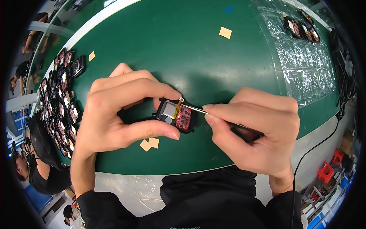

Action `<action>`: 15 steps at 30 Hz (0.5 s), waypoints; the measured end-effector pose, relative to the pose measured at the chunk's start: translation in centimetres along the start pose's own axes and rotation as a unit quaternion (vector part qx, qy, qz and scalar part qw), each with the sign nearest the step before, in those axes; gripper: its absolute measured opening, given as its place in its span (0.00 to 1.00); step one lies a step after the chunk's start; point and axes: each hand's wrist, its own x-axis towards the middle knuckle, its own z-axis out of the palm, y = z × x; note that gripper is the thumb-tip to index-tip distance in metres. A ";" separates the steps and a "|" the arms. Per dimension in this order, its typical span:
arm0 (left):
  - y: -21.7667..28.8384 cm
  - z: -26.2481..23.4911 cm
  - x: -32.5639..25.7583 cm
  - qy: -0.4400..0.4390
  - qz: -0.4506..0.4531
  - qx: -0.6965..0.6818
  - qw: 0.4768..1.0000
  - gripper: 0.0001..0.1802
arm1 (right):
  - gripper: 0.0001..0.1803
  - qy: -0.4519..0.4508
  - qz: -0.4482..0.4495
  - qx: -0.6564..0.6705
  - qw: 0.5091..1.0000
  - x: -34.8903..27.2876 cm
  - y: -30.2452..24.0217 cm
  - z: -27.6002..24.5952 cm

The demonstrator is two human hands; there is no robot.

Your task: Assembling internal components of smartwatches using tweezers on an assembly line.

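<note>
My left hand (126, 103) grips an opened smartwatch case (163, 109) between thumb and fingers, above the green table. Inside the case lie a silver battery (169, 110) and a red circuit board (184, 118). A yellow-brown flex cable (177, 108) runs between them, its white end standing up by my left fingertip. My right hand (259, 129) is closed around metal tweezers (196, 109) in a pinch. The tweezers' tips reach the top of the board beside the flex cable; whether they touch it I cannot tell.
Many similar opened watch cases (61, 103) crowd the table's left side. A clear plastic blister tray (305, 68) at the right holds several cases (301, 28) at its far end. Small tan paper squares (225, 33) lie on the green table (171, 34). A black cable (322, 147) hangs at the right.
</note>
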 end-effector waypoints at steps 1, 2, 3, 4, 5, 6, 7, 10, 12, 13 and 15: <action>0.1 -0.1 -0.1 0.000 -0.001 0.002 1.000 0.41 | 0.13 -0.004 0.000 -0.002 1.000 0.1 -0.1 -0.1; 0.2 -0.2 -0.2 0.002 -0.001 0.004 1.000 0.41 | 0.13 -0.004 -0.002 -0.002 1.000 0.1 -0.2 -0.1; 0.2 -0.2 -0.3 0.002 -0.002 0.002 1.000 0.41 | 0.13 0.008 -0.007 -0.004 1.000 0.0 -0.2 -0.1; 0.1 -0.2 -0.3 0.003 -0.002 0.000 1.000 0.41 | 0.14 0.020 -0.011 -0.006 1.000 0.0 -0.1 -0.1; 0.1 -0.1 -0.3 0.004 -0.001 0.001 1.000 0.41 | 0.14 0.020 -0.013 -0.006 1.000 0.0 0.0 -0.1; 0.2 0.0 -0.2 0.007 -0.013 -0.004 1.000 0.41 | 0.14 0.028 -0.019 -0.028 0.999 -0.1 0.0 -0.1; 0.3 0.1 -0.3 0.008 -0.026 -0.011 1.000 0.42 | 0.15 0.034 -0.023 -0.048 0.998 -0.3 -0.1 0.0; 0.2 0.2 -0.2 0.017 -0.019 -0.006 1.000 0.41 | 0.16 0.036 -0.031 -0.074 0.996 -0.3 -0.3 0.3; 0.2 0.0 -0.1 0.012 -0.009 -0.002 1.000 0.41 | 0.17 0.037 -0.046 -0.079 0.995 -0.3 -0.1 0.4; 0.1 0.0 -0.1 0.007 0.002 0.001 1.000 0.40 | 0.17 0.039 -0.061 -0.083 0.994 -0.3 0.0 0.4; 0.1 0.1 -0.1 0.010 0.001 0.001 1.000 0.40 | 0.17 0.038 -0.069 -0.083 0.993 -0.3 0.1 0.5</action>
